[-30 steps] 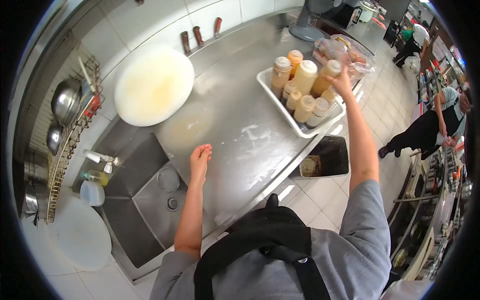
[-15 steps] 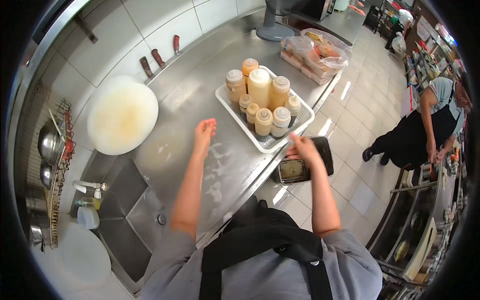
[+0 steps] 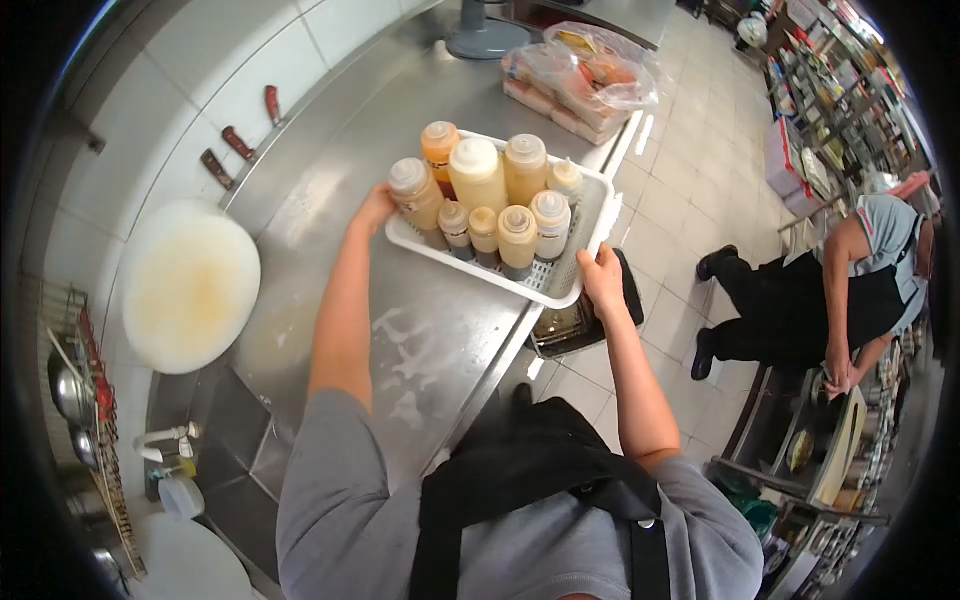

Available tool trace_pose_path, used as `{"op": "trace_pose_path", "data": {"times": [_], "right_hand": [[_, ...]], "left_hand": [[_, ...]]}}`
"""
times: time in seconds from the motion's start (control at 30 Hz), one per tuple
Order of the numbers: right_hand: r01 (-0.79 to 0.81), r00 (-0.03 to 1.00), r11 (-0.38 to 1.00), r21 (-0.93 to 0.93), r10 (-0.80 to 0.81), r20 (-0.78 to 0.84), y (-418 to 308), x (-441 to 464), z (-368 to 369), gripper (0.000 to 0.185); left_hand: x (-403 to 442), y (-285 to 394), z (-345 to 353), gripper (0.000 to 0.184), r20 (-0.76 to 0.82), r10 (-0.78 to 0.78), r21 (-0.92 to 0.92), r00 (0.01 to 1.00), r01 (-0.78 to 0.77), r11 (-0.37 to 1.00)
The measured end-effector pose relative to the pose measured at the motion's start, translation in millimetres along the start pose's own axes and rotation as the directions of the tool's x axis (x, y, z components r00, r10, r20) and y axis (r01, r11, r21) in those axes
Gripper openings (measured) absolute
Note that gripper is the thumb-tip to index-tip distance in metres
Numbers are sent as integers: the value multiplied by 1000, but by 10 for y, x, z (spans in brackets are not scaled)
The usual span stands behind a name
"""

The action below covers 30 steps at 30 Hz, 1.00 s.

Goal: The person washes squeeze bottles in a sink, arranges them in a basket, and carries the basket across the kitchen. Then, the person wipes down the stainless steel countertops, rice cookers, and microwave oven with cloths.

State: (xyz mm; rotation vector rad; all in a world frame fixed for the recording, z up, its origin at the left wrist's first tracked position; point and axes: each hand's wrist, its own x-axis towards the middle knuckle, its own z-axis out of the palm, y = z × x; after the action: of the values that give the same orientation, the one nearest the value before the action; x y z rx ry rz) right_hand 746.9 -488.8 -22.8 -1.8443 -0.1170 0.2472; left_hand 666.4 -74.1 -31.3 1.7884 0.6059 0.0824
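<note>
A white plastic basket (image 3: 594, 225) full of squeeze bottles (image 3: 478, 180) stands at the edge of the steel counter. The bottles are upright, with pale, tan and orange contents. My left hand (image 3: 375, 207) grips the basket's left end beside a tan bottle; its fingertips are partly hidden. At the near right corner, my right hand (image 3: 602, 278) is closed around the rim, thumb on top.
Bagged food (image 3: 580, 85) lies farther along the steel counter (image 3: 330, 180). A round white board (image 3: 190, 287) leans by the sink (image 3: 230, 425). Several knives (image 3: 238, 143) hang on the wall. Below the counter's edge sits a dark bin (image 3: 590, 325). A co-worker (image 3: 830, 280) stands at right.
Both hands have reached the basket from apart and taken hold of its ends. The basket has turned slightly on the counter. The head view has shifted, and the co-worker's pose has changed.
</note>
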Motion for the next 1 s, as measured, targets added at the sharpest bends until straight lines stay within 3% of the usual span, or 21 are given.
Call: {"op": "trace_pose_path", "data": {"times": [0.03, 0.07, 0.1, 0.17, 0.3, 0.47, 0.57, 0.67, 0.8, 0.87, 1.0], "right_hand": [[-13, 1000, 1000, 2, 13, -15, 27, 54, -59, 29], [61, 997, 993, -97, -65, -40, 51, 116, -151, 30], [132, 988, 972, -194, -144, -53, 88, 179, -235, 31], [70, 997, 988, -141, -75, -35, 254, 393, -414, 31], [28, 1000, 993, -111, -29, -5, 201, 682, -863, 31], [55, 998, 984, -167, -50, 37, 343, 1028, -1495, 36], [29, 999, 964, -266, -24, 23, 421, 1113, -1913, 38], [-12, 1000, 988, -152, 14, 12, 702, 1224, -2392, 32], [-23, 1000, 995, -101, 22, -10, 629, 1257, -3137, 27], [-28, 999, 993, -112, 24, -38, 631, 1284, -3500, 26], [6, 992, 993, -120, -21, -124, 685, 1311, -4105, 24]], "left_hand": [[-43, -12, 103, 34, 19, 171, 47, 985, -172, 984], [-105, -22, 255, 40, -33, 215, 186, 976, -206, 961], [-183, -58, 403, 40, -17, 210, 191, 978, -203, 960], [-307, -95, 661, 42, -143, 187, -72, 972, -199, 977], [-549, 203, 1165, 43, -103, 77, -53, 992, -83, 995], [-719, 643, 1859, 35, -209, -18, -53, 978, 7, 999], [-813, 846, 2300, 25, -227, 83, -69, 970, -101, 992], [-891, 1010, 2859, 16, -301, 147, -8, 942, -157, 988], [-873, 958, 3545, 14, -290, 111, -2, 951, -116, 993], [-858, 958, 3922, 14, -316, 204, -20, 927, -221, 975], [-793, 1178, 4550, 14, -262, 205, -95, 943, -236, 967]]}}
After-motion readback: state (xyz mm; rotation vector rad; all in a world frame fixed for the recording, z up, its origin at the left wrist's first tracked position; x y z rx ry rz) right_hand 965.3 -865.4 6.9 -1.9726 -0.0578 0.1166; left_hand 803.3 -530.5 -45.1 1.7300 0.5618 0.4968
